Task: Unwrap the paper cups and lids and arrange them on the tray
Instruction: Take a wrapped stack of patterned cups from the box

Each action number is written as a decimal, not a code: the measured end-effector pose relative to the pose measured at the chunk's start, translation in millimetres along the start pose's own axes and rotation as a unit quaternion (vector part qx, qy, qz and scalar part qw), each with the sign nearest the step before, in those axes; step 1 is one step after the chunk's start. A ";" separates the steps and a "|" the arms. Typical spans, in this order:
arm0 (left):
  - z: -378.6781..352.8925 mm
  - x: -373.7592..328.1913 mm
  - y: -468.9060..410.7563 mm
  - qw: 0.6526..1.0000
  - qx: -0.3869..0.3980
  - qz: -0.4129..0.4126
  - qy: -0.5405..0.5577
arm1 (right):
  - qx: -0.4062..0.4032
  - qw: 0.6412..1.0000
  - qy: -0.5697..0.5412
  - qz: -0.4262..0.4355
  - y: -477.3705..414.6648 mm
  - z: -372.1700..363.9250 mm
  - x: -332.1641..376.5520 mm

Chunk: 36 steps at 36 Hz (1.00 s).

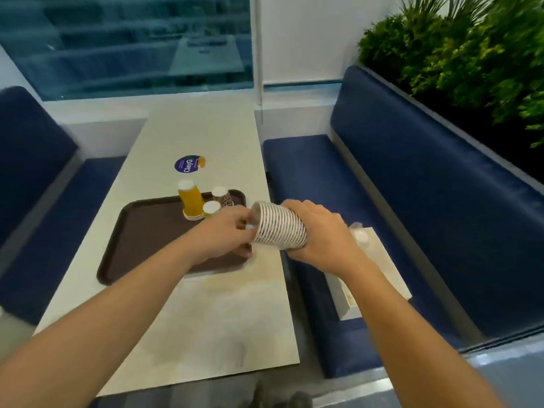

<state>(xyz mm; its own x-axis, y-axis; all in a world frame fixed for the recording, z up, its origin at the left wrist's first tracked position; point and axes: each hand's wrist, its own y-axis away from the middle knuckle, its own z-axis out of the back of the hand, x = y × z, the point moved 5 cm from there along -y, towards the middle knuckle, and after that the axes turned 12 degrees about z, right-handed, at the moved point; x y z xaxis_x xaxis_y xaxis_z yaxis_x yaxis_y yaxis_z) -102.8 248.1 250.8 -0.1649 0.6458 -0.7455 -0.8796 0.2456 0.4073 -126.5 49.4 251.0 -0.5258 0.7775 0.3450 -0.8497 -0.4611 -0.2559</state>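
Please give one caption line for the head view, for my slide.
Right hand holds a tilted stack of paper cups, left hand at its rim, beside a tray with three cup stacks.

Cup stack [278, 226] between both hands.

Pale table [223, 319] w/ brown tray [147, 234] on right side; round blue sticker [184, 164] beyond

Three cup stacks [191, 201] crowd the tray's [141, 231] far right corner; its left and near parts lie bare. The left hand [226, 234] and right hand [318, 231], gripping a fourth stack [278, 228], block its right edge.
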 end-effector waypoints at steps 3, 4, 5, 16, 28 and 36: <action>43.8 15.3 18.7 0.986 -0.141 -0.068 -0.067 | 0.010 1.000 -0.019 -0.008 -13.1 -17.1 20.9; 60.2 23.8 24.1 0.981 -0.182 -0.070 0.004 | 0.004 0.999 -0.028 -0.019 -15.2 -20.6 24.8; 79.1 34.5 31.9 0.968 -0.215 -0.063 0.113 | -0.004 0.999 -0.035 -0.030 -17.2 -25.1 28.3; 156.0 88.3 81.4 0.904 -0.253 -0.003 0.343 | -0.001 0.994 -0.055 -0.092 -29.5 -61.4 61.0; 188.2 99.6 78.7 0.767 -0.241 -0.027 0.594 | -0.043 0.967 -0.214 -0.129 -25.2 -66.0 72.7; 89.1 51.4 47.6 0.934 -0.107 -0.044 0.339 | -0.010 0.932 -0.356 -0.064 -55.2 -67.0 120.9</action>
<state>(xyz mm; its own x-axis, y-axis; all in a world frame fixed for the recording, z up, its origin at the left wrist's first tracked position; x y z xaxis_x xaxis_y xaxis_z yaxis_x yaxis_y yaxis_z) -113.4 357.4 278.8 -0.2689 0.0064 -0.9631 -0.9601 0.0781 0.2686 -140.5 197.5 246.4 -0.3184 0.3414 0.8843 -0.9103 -0.3706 -0.1847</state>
